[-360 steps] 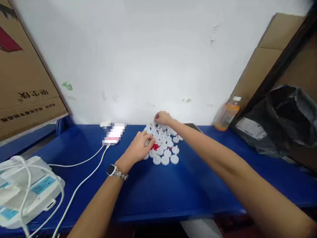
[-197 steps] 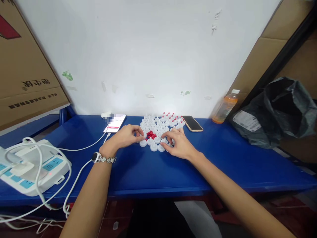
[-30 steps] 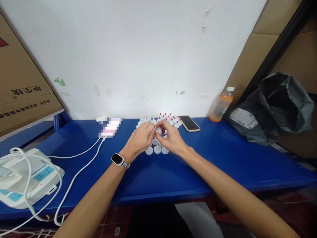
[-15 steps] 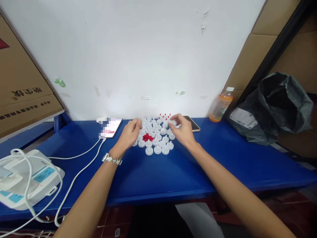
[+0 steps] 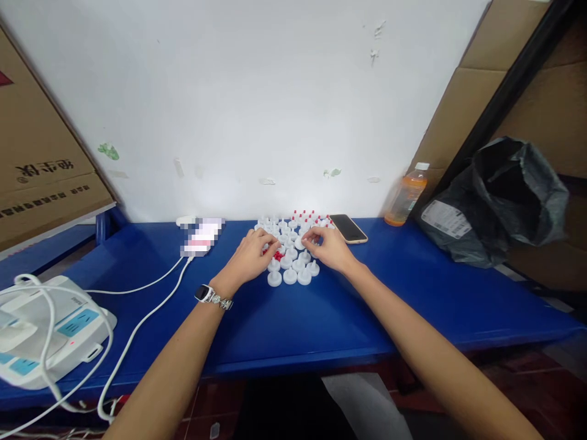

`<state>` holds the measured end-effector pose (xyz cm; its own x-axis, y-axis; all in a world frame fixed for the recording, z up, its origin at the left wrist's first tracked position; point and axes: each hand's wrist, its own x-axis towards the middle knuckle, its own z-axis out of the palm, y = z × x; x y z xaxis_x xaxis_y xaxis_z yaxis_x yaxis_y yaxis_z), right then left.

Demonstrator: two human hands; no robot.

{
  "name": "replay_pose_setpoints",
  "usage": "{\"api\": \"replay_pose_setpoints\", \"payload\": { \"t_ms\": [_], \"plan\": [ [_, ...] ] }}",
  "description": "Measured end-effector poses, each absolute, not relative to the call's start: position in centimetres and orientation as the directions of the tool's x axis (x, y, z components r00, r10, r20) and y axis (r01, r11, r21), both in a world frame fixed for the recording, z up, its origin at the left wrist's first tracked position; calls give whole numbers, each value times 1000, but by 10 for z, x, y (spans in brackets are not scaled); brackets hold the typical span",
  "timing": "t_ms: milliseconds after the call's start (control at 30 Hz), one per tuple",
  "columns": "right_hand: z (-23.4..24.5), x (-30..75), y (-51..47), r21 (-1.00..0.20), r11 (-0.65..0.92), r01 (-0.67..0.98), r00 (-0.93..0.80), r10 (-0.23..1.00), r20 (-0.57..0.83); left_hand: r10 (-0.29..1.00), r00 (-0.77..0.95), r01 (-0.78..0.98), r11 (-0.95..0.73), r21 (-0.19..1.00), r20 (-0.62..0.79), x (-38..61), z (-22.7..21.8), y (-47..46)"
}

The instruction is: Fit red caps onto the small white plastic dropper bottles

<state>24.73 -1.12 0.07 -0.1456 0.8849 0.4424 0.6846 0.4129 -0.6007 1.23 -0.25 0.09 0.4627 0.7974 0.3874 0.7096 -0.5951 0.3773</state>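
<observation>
A cluster of several white caps with nozzles (image 5: 290, 269) stands on the blue table (image 5: 298, 324) near the wall. At the back of the cluster some caps carry red tips (image 5: 306, 216). A small heap of loose red tips (image 5: 276, 255) lies within the cluster, partly hidden by my left hand (image 5: 250, 256), whose curled fingers pinch at that heap. My right hand (image 5: 328, 247) reaches into the cluster from the right, fingers pinched on a white cap (image 5: 300, 242). A watch is on my left wrist.
A phone on a white cable (image 5: 202, 237) lies left of the caps, another phone (image 5: 348, 228) right of them. An orange drink bottle (image 5: 404, 195) and a black bag (image 5: 499, 208) stand at the right. A white power strip (image 5: 50, 333) sits front left. Cardboard boxes lean on both sides.
Half a second ago my hands were spread apart, the right one at the back by the red-tipped caps. Both have now come back to the middle of the cluster, covering most of the red heap.
</observation>
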Motion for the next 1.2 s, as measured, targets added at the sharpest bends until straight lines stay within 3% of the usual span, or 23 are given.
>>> {"api": "replay_pose_setpoints", "payload": {
  "t_ms": [233, 433, 700, 867, 1200],
  "plan": [
    [-4, 256, -5, -530, 417, 739, -217, 891, 399, 789, 481, 687, -610, 394, 384, 16, -1, -3],
    [-8, 257, 3, -358, 355, 864, -226, 908, 354, 774, 497, 679, -628, 380, 393, 19, -3, -5],
    [-2, 248, 15, -400, 267, 876, -86, 905, 416, 772, 500, 668, -633, 392, 393, 22, -2, -6],
    [-5, 238, 23, -371, 253, 893, -120, 930, 347, 769, 503, 662, -637, 396, 395, 23, -4, -4],
    [-8, 241, 12, -360, 291, 886, -147, 914, 379, 757, 504, 650, -650, 395, 416, 22, -4, -4]
  ]
}}
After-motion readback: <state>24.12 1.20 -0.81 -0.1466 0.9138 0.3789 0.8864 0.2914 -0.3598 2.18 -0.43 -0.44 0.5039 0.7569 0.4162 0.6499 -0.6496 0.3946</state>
